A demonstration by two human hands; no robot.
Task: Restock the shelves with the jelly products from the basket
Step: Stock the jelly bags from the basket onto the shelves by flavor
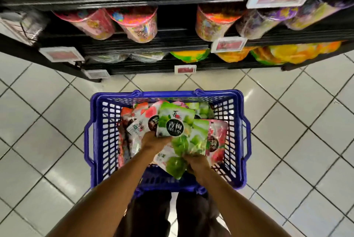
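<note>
A green plastic jelly pouch with a dark round label (pixel 175 122) is pinched at its bottom edge by the left grip (pixel 154 142). A second green jelly pouch (pixel 177 162) is clutched by the right grip (pixel 197 164). Both are seen above the blue plastic basket (pixel 99 141), below the black shelves (pixel 134 44).

The left hand (pixel 153 142) and right hand (pixel 197 166) are bare, likewise both forearms (pixel 107 196); the trousers (pixel 151 215) are dark.

The green jelly pouch (pixel 175 122) in my left grip (pixel 153 142) is glossy, crinkled plastic film, like the second green pouch (pixel 177 162) in my right grip (pixel 196 165). The blue basket (pixel 107 122) is moulded plastic lattice, faintly shiny. The floor tiles (pixel 57 122) look glazed, the shelves (pixel 134 42) matt black.
</note>
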